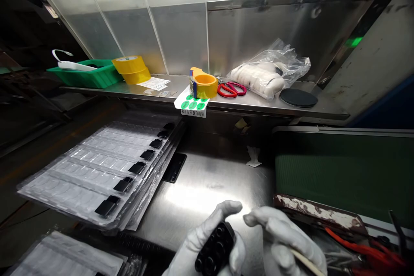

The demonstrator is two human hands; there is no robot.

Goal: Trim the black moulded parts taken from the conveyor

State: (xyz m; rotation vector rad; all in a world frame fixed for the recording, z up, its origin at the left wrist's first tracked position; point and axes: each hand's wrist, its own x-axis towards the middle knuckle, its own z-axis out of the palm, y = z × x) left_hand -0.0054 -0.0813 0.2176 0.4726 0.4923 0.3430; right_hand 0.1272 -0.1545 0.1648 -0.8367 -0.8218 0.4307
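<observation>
My left hand [194, 246], in a white glove, holds a black part [216, 250] with several round raised spots, low in the view. My right hand [284, 237], also gloved, is just to its right. Its fingers are curled around a thin pale stick [305, 262], and its index fingertip is close to the left thumb without touching the black part. Both hands are above the steel table [207, 198]. To the left lies a stack of clear plastic trays [80, 168] with several black pieces along its right edge.
On the shelf [258, 104] are a green basket [93, 75], yellow tape rolls [132, 70], a tape dispenser [205, 85], red scissors [228, 89], a bag of white rolls [265, 77] and a black disc [298, 98]. A green conveyor [343, 172] and red-handled pliers [365, 254] are at the right.
</observation>
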